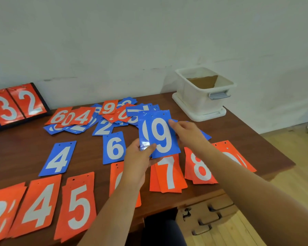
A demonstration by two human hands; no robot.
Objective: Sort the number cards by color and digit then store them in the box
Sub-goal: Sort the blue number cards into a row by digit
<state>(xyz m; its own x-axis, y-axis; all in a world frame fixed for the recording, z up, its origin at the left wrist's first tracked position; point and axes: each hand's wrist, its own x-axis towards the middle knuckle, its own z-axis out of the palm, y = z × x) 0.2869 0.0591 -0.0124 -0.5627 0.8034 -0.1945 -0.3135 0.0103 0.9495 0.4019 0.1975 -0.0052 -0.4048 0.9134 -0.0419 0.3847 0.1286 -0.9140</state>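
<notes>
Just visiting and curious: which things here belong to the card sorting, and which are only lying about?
Job: blue 9 cards, held by left hand and right hand; laid-out cards; mixed pile; box.
Lying about: scoreboard; drawers.

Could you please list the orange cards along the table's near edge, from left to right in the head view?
Orange 3, orange 4, orange 5, a half-hidden orange card, orange 7, orange 8, another half-hidden orange card.
</notes>
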